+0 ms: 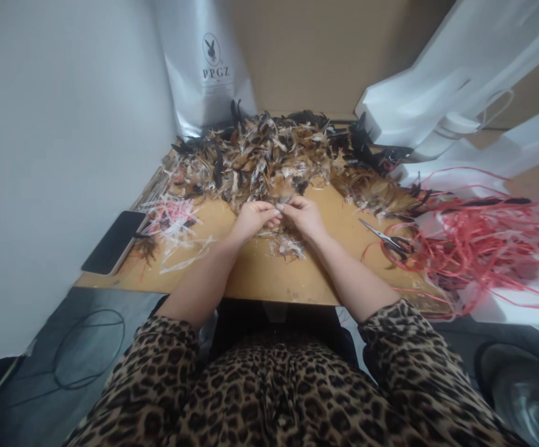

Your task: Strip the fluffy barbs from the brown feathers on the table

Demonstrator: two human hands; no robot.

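My left hand [253, 220] and my right hand [305, 218] meet near the middle of the table, thumbs and forefingers pinched together. A small tuft of brown feathers [279, 188] fans out beyond the fingertips, and both hands appear to grip its base. Just past them spreads a big heap of brown, white and black feathers [251, 149]. Below my fingers lies a small clump of pale feather scraps [290, 245]. Whatever joins the tuft at its base is too small to make out.
Scissors [384, 236] lie right of my hands beside a tangle of red plastic strips [493, 242]. On the left are a phone [115, 242] and pink and white strips [169, 217]. A silvery bag [204, 93] stands behind; a white panel [64, 136] borders the left.
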